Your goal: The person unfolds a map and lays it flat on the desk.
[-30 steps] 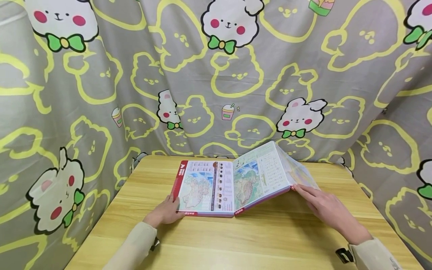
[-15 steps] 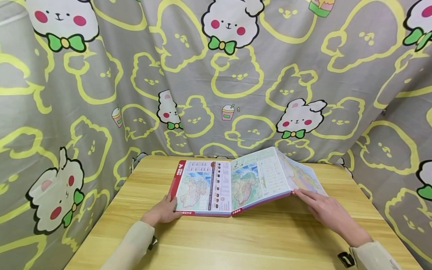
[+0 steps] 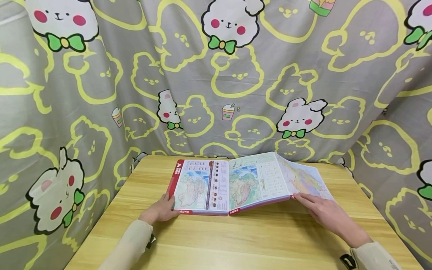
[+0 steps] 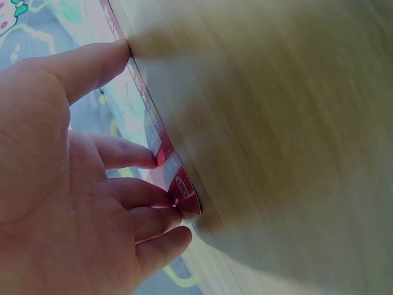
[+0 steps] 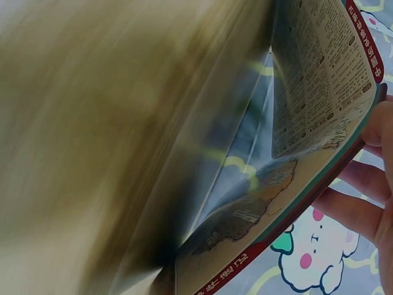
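Note:
A fold-out map [image 3: 194,189] with red borders and printed maps lies spread on the wooden table. Its left panel is flat, while the middle panel [image 3: 244,183] slopes up to a raised fold. Beyond that fold a further panel [image 3: 303,178] slants down to the right. My left hand [image 3: 158,210] holds the near left corner; in the left wrist view the thumb is on one edge and the fingertips [image 4: 178,200] curl at the other. My right hand [image 3: 327,215] pinches the near end of the raised fold. The right wrist view shows fingers [image 5: 353,209] against the panel's outer side.
Wooden table [image 3: 222,243] extends in front of the map and to both sides. A grey curtain [image 3: 189,75] with cartoon animals hangs close behind the table and along its sides.
The raised fold has come down, and the panel right of it has spread farther right. The map and my left hand have slid slightly left; my right hand has lowered a little.

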`<action>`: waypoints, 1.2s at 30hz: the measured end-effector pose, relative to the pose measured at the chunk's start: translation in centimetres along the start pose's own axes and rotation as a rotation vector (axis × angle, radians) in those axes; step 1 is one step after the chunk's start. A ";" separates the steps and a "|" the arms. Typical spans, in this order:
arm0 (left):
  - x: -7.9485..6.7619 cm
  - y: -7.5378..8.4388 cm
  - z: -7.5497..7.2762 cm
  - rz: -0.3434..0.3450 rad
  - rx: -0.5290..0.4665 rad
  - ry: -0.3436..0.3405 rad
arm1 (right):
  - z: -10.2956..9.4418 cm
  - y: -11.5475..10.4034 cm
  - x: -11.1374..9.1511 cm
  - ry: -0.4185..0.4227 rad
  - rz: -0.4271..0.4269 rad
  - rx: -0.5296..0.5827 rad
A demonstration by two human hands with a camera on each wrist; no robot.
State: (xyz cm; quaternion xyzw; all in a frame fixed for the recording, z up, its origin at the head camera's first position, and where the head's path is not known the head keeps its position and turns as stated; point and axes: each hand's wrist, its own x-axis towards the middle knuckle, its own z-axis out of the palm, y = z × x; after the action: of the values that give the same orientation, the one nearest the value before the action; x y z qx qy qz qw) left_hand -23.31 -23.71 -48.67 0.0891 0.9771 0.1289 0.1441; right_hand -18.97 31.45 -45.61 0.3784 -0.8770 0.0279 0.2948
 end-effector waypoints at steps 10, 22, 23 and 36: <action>0.1 -0.4 -0.2 -0.006 -0.018 -0.009 | 0.4 0.0 -0.4 -0.032 -0.010 0.018; 0.4 -0.7 -0.5 -0.026 -0.042 -0.016 | 1.1 0.1 -0.7 -0.057 -0.019 0.027; 0.4 -0.7 -0.5 -0.028 -0.045 -0.013 | 1.2 0.0 -0.7 -0.059 -0.021 0.031; 0.6 -1.5 -0.5 -0.040 -0.044 0.001 | 1.6 -0.5 -1.0 -0.172 -0.011 0.029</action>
State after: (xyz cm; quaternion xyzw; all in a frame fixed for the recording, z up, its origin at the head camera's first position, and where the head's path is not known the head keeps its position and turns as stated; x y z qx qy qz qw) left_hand -24.28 -25.13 -48.79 0.0665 0.9757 0.1473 0.1482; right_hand -18.92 31.29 -47.57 0.3883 -0.8966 0.0063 0.2130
